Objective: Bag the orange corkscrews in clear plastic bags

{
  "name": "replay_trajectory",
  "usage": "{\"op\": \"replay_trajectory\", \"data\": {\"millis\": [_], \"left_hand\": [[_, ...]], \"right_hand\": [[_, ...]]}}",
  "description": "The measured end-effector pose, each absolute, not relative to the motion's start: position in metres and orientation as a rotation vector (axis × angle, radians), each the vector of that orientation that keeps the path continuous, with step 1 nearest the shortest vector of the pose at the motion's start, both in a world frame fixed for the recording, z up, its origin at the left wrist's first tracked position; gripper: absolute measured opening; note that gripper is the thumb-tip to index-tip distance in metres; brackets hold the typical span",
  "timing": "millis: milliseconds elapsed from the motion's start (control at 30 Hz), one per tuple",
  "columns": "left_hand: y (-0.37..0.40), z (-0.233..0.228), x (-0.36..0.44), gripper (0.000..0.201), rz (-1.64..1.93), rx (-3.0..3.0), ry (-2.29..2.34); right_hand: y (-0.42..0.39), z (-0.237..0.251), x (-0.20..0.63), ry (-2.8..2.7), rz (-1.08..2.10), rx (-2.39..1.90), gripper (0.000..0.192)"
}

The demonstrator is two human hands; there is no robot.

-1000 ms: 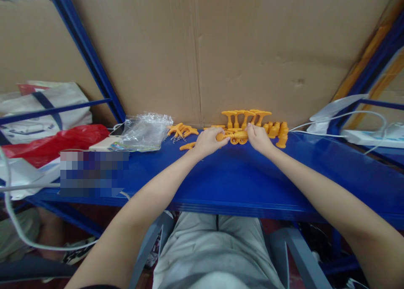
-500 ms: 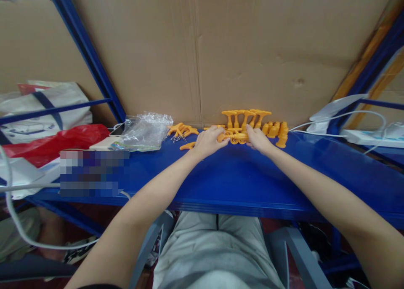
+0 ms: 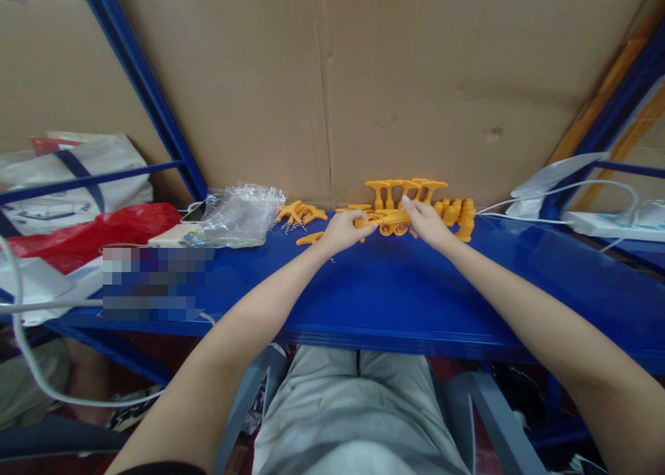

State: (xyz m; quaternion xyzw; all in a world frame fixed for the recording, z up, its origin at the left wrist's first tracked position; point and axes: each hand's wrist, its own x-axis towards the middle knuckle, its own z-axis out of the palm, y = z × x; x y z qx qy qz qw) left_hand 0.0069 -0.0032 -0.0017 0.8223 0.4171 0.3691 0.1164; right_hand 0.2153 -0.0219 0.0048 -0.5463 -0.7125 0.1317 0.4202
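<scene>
My left hand (image 3: 343, 231) is closed round an orange corkscrew handle (image 3: 366, 221), much of it behind the fingers. Facing it, my right hand (image 3: 427, 223) pinches an orange plastic sleeve (image 3: 395, 218). The two parts lie roughly in line; whether they join I cannot tell. Just below them are round orange pieces (image 3: 393, 230), seen end-on. Behind my hands stand several T-shaped orange corkscrews (image 3: 405, 186) in a row. Left of my left hand lie orange handles with metal spirals (image 3: 300, 214), and a single handle (image 3: 310, 238) is nearer. More orange sleeves (image 3: 457, 214) stand beyond my right hand.
A clear plastic bag (image 3: 242, 215) and a red bag (image 3: 98, 234) are on the left of the blue shelf (image 3: 395, 295). Cardboard (image 3: 332, 80) backs it. White cables (image 3: 535, 217) and a power strip (image 3: 613, 226) sit at right. Blue posts (image 3: 145, 94) flank both sides.
My right hand has shifted slightly, with its thumb higher on the sleeve. More of the orange handle shows at my left hand, whose fingers have moved a little.
</scene>
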Motion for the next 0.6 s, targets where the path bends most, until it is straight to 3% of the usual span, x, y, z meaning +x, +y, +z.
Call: {"op": "replay_trajectory", "data": {"millis": [100, 233, 600], "left_hand": [[-0.0030, -0.0014, 0.0065, 0.026, 1.039, 2.318, 1.167], [-0.0052, -0.0015, 0.0080, 0.026, 1.019, 2.306, 1.154], [-0.0107, 0.0013, 0.0081, 0.025, 1.035, 2.365, 1.172]], "right_hand": [[-0.0203, 0.0008, 0.2195, -1.959, -0.132, -1.332, 0.053], [-0.0168, -0.0051, 0.2216, -2.044, -0.339, -1.419, 0.043], [-0.0157, -0.0039, 0.2182, -1.964, -0.199, -1.478, 0.038]]}}
